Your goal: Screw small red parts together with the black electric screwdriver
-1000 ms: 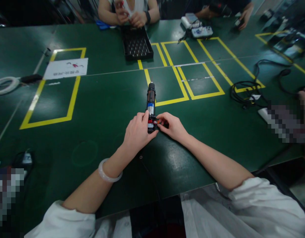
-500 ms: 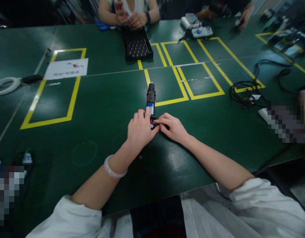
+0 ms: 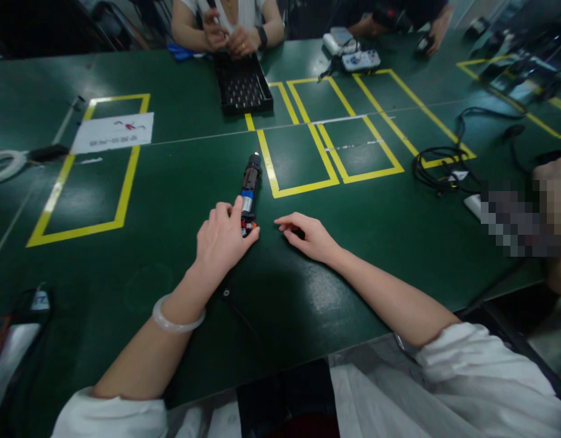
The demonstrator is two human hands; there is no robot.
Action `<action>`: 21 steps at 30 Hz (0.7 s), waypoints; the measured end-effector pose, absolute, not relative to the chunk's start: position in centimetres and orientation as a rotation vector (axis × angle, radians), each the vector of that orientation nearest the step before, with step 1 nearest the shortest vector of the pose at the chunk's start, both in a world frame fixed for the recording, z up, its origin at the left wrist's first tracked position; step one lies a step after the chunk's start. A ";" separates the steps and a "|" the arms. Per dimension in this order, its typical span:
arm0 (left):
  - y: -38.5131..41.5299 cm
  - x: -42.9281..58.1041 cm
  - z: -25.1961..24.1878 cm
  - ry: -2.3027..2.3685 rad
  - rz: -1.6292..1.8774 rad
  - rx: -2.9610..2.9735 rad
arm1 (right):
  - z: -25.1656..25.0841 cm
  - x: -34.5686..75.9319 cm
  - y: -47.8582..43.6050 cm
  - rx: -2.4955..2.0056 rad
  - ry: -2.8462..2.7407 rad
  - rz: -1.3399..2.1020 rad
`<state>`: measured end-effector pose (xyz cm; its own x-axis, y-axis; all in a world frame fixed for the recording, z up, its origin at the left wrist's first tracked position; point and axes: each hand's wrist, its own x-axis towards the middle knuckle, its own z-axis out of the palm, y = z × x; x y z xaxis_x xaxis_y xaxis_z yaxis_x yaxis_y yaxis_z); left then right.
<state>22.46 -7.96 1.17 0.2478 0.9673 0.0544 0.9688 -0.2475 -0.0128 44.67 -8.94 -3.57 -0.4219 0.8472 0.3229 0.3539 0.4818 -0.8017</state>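
Parting from the left hand (image 3: 223, 240), the right hand (image 3: 310, 236) is now lying well apart from the cylindrical tool (image 3: 250, 182), where a moment ago both were meeting at its near end. Left fingers and thumb are clasping that red-and-black near end, the body lying flat on the dark green table (image 3: 171, 201) and pointing away from the grip. Right fingers are curling low over a small dark piece (image 3: 299, 232); whether they are pinching it I cannot tell. With only one end being held, the round body is likely to be rolling or pivoting if the clasp slackens, and the small piece could be getting lost against the dark surface. Beyond the tip, yellow tape outlines (image 3: 302, 188) are marking bays; farther off a black tray (image 3: 241, 91) is sitting before another person's hands (image 3: 230, 36), a white sheet (image 3: 112, 132) lying off to the grip's left, a coiled cable (image 3: 437, 167) to its right
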 end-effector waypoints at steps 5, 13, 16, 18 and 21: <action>-6.8 16.5 1.3 -2.118 -0.028 -2.349 | -3.4 44.7 -8.8 -1.022 -2.043 0.819; -5.1 6.1 2.1 -2.540 0.242 -1.917 | -3.0 44.6 -8.8 -1.034 -2.072 0.839; -5.0 3.2 2.3 -2.618 0.316 -1.762 | -3.0 44.6 -8.8 -1.046 -2.074 0.845; -5.0 1.8 2.3 -2.632 0.333 -1.696 | -3.1 44.6 -8.7 -1.045 -2.072 0.843; -5.4 0.7 2.0 -2.613 0.311 -1.647 | -3.1 44.6 -8.7 -1.049 -2.073 0.842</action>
<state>0.73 -5.36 1.95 -0.4365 0.8966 -0.0750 0.8891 0.4171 -0.1885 44.55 -8.70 -3.15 -0.4619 0.8469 0.2633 0.4234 0.4714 -0.7736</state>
